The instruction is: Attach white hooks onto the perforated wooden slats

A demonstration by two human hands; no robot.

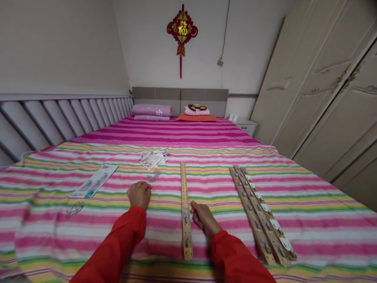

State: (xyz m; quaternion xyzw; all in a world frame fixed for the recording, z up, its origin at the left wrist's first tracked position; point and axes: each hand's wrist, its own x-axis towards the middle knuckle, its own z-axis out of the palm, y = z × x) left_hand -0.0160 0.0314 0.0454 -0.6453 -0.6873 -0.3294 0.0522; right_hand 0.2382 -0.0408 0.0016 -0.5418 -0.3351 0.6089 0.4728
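A long narrow wooden strip [184, 188] with rows of small holes lies lengthwise on the bed. Clear plastic pieces with small metal parts [186, 218] sit on its near half. My right hand [204, 218] is closed beside the strip's right edge, thumb and forefinger together close to it; whatever they may hold is hidden. To the left of the strip, my left hand [139, 194] is curled with its fingertips pinched, just below some clear plastic pieces [153, 175]. I cannot make out anything in that pinch.
Several filled strips [250, 208] lie side by side at right, some bearing white round pieces. A long clear package [96, 181] and a thin wire-like bundle [74, 209] lie at left. Cards and packets [153, 158] are piled beyond my left hand. A striped sheet [218, 177] covers the bed.
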